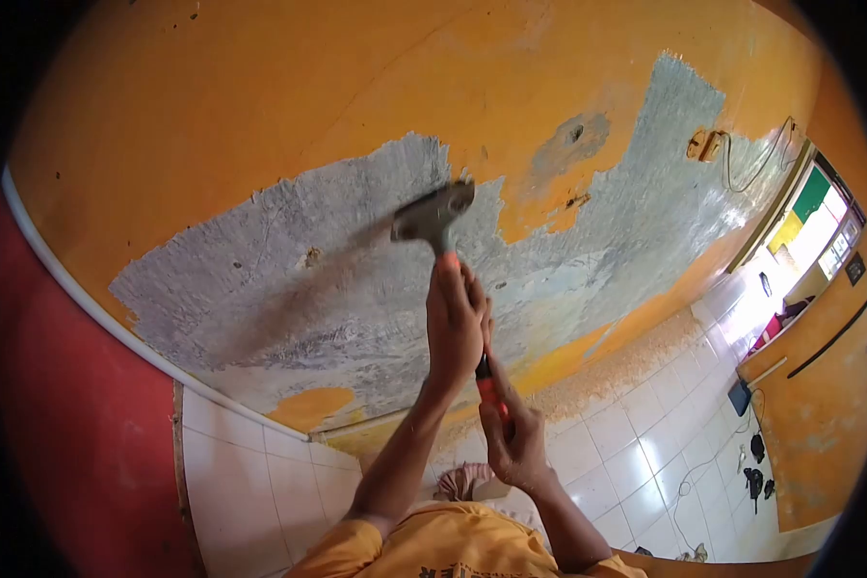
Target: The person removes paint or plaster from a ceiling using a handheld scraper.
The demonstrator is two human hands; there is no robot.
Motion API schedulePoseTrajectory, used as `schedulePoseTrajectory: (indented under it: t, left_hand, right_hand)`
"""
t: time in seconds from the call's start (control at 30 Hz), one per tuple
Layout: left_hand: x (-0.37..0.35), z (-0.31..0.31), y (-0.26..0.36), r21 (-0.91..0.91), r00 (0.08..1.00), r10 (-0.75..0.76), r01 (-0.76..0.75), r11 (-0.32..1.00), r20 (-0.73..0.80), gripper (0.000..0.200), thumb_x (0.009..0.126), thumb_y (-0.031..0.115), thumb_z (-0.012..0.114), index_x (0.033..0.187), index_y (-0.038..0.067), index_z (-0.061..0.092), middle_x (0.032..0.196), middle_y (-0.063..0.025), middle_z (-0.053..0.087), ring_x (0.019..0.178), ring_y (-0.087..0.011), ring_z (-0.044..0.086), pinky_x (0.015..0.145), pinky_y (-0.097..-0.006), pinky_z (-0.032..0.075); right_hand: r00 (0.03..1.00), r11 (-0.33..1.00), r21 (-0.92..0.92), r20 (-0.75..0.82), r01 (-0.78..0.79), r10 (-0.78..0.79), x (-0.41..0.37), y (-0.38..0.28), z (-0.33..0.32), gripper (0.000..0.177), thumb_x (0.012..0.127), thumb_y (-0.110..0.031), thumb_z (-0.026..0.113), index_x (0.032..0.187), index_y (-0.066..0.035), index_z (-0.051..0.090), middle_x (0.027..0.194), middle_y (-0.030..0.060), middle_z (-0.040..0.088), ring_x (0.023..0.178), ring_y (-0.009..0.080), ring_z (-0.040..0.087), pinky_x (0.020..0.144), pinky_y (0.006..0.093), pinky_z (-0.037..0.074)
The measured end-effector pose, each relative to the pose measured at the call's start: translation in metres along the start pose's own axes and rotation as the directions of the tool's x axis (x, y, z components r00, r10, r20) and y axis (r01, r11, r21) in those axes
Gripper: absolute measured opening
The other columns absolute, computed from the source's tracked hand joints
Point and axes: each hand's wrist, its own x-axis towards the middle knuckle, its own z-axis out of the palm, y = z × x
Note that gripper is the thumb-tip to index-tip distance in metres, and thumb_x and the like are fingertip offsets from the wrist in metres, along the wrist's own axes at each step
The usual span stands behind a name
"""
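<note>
A wide-headed scraper (429, 220) with a red and black handle is held up against the wall. Its blade edge lies at the border between orange paint (260, 106) and a large bare grey patch (308, 250). My left hand (456, 318) is wrapped round the upper handle, just below the metal head. Lower down, near the handle's end, my right hand (516, 445) grips the same tool. Ragged paint edges surround the grey patch, and an orange island (313, 407) of paint remains low on the wall.
A wall socket (705, 144) with a loose wire sits at the right. Paint debris (597, 361) lies along the wall's foot on white floor tiles (645, 458). A white pipe (96, 303) borders a red surface (58, 414) at left. Cables and dark items (756, 477) lie at right.
</note>
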Motion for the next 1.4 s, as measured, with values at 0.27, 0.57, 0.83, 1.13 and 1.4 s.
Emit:
schedulePoseTrajectory:
  t: [0.27, 0.57, 0.83, 1.13, 1.4]
  left_hand:
    - [-0.008, -0.019, -0.023, 0.096, 0.999, 0.037, -0.035, 0.995, -0.024, 0.042, 0.109, 0.049, 0.033, 0.096, 0.011, 0.043, 0.055, 0.0045, 0.033, 0.036, -0.0074, 0.029, 0.034, -0.0243, 0.027]
    - [0.005, 0.008, 0.013, 0.034, 0.999, 0.034, -0.034, 0.999, -0.002, 0.042, 0.109, 0.048, 0.032, 0.091, 0.011, 0.04, 0.058, 0.0035, 0.033, 0.037, -0.0077, 0.028, 0.032, -0.0251, 0.029]
    - [0.001, 0.005, -0.007, 0.094, 0.997, 0.031, -0.025, 0.995, -0.067, 0.041, 0.11, 0.045, 0.032, 0.09, 0.01, 0.041, 0.062, 0.0037, 0.035, 0.039, -0.0072, 0.028, 0.033, -0.0248, 0.028]
    - [-0.016, -0.008, -0.042, 0.105, 0.991, 0.029, -0.015, 0.994, -0.133, 0.043, 0.109, 0.049, 0.032, 0.094, 0.01, 0.042, 0.059, 0.003, 0.036, 0.037, -0.0069, 0.029, 0.034, -0.0243, 0.028]
    - [0.007, 0.024, 0.006, 0.128, 0.994, 0.056, -0.043, 0.991, -0.094, 0.047, 0.108, 0.054, 0.031, 0.096, 0.01, 0.043, 0.055, 0.004, 0.032, 0.037, -0.0063, 0.027, 0.033, -0.0228, 0.025]
  right_hand:
    - [1.0, 0.999, 0.027, -0.008, -0.02, 0.02, -0.011, 0.005, 0.009, 0.063, 0.096, 0.0, 0.052, 0.157, -0.007, 0.034, 0.071, 0.0091, 0.063, 0.052, 0.0065, 0.042, 0.051, 0.0251, 0.04]
    - [1.0, 0.999, 0.041, 0.016, -0.012, 0.011, 0.007, -0.018, -0.013, 0.06, 0.096, 0.0, 0.053, 0.154, -0.006, 0.039, 0.09, 0.016, 0.071, 0.055, 0.0062, 0.047, 0.052, 0.0255, 0.043]
    - [0.997, 0.999, -0.007, 0.06, -0.043, 0.043, 0.005, 0.0, -0.015, 0.061, 0.096, 0.0, 0.053, 0.155, -0.006, 0.037, 0.116, 0.0234, 0.07, 0.058, 0.0155, 0.059, 0.057, 0.0293, 0.048]
    - [0.988, 0.999, 0.04, 0.152, 0.027, -0.033, -0.008, 0.052, -0.015, 0.064, 0.095, 0.003, 0.051, 0.156, -0.004, 0.033, 0.123, 0.0253, 0.067, 0.063, 0.0151, 0.06, 0.06, 0.0287, 0.048]
    - [0.987, 0.964, 0.264, 0.161, -0.02, -0.024, 0.02, 0.015, -0.033, 0.058, 0.101, -0.01, 0.05, 0.155, 0.001, 0.033, 0.069, 0.0045, 0.058, 0.055, 0.0057, 0.04, 0.051, 0.0252, 0.037]
